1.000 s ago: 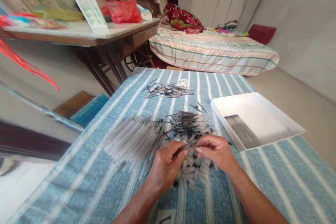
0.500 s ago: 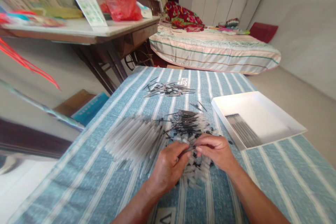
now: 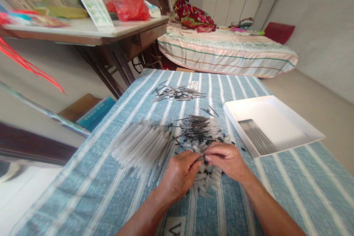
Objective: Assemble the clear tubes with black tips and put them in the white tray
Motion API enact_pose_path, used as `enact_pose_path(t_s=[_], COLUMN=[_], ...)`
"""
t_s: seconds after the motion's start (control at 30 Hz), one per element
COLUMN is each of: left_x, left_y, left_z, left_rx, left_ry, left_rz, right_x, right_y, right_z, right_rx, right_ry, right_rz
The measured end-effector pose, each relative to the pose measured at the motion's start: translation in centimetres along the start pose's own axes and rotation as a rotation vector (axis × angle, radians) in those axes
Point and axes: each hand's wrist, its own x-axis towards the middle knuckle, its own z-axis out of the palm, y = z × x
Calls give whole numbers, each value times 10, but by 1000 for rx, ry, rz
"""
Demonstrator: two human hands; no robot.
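Note:
My left hand (image 3: 181, 171) is closed in a pinch on a slim grey pen, most of it hidden by the fingers. Opposite it, my right hand (image 3: 225, 158) pinches at the pen's end; any small part between its fingertips is hidden. Both hands are over a heap of short translucent pen caps (image 3: 204, 182) with small black bits among them. Left of them lies a thick pile of translucent pen barrels (image 3: 142, 143). Just beyond the hands is a pile of dark-ended pen refills (image 3: 197, 127).
A shallow white box (image 3: 290, 121) at the right holds a row of finished-looking pens (image 3: 256, 136). Farther back on the striped tablecloth (image 3: 110, 199) lies another heap of thin pen parts (image 3: 178, 93). A cluttered side table (image 3: 132, 31) stands at the left, a bed (image 3: 226, 51) beyond.
The fingertips of both hands have shifted slightly as they work at the pen. The view has moved a little; the piles and the box look the same.

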Motion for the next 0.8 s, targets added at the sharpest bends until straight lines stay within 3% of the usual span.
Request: enact_pose_path(t_s=[0.53,0.8], left_x=[1,2], left_y=[3,6], left_z=[-2,-5], left_rx=[-39,-69], left_ry=[-29,-33], left_rz=[-83,-58], right_x=[0,-2], right_y=[0,5], right_z=[0,-1], right_rx=[-19,105], right_ry=[-58,-78], right_rz=[69,161])
